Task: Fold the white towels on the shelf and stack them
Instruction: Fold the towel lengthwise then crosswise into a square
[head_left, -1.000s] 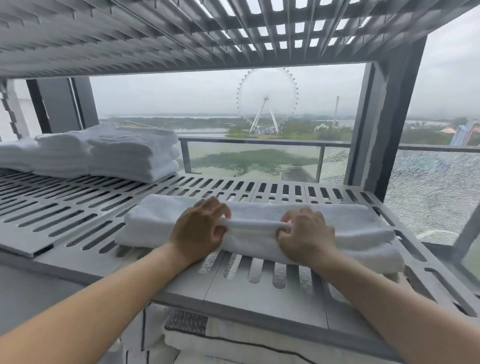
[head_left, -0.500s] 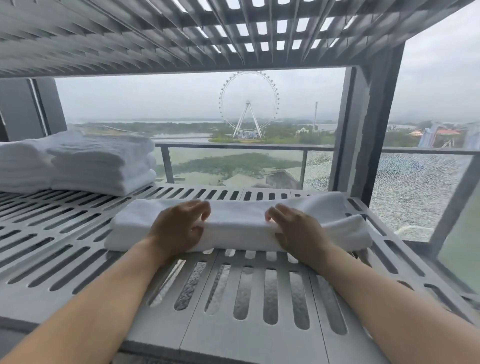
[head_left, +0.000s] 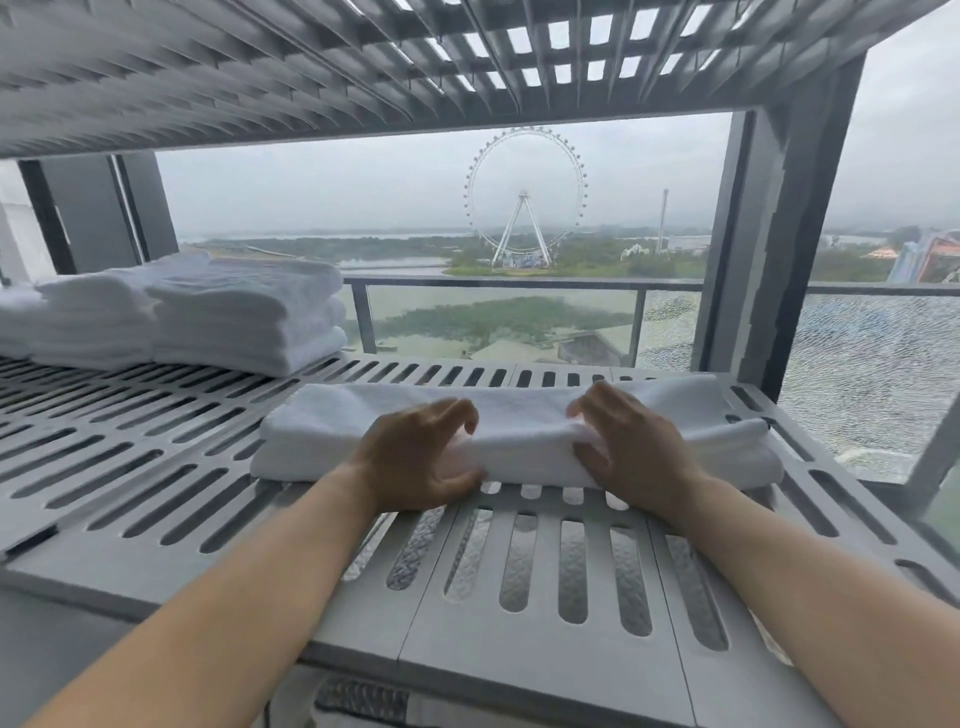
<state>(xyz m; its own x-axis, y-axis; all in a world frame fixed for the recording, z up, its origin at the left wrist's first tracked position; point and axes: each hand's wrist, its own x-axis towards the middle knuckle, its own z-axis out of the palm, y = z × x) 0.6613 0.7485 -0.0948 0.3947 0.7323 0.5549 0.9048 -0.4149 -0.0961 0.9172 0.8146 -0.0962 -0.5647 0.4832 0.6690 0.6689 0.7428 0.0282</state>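
Note:
A white towel (head_left: 519, 431), folded into a long narrow strip, lies across the grey slotted shelf (head_left: 156, 467) in front of me. My left hand (head_left: 415, 457) curls around its near edge left of centre, thumb under the front fold and fingers arched above it. My right hand (head_left: 628, 447) grips the near edge right of centre, fingers pressed into the cloth. A stack of folded white towels (head_left: 249, 317) sits at the back left of the shelf, with a second stack (head_left: 88, 322) beside it further left.
Another slotted shelf (head_left: 363, 67) hangs close overhead. A grey upright post (head_left: 779, 234) stands at the shelf's right rear corner. Behind the shelf runs a glass balcony railing (head_left: 519, 286). Patterned fabric shows through the slots below.
Both hands slid from lying on top of the towel to curling around its near edge. The view has shifted a little to the left and drawn closer.

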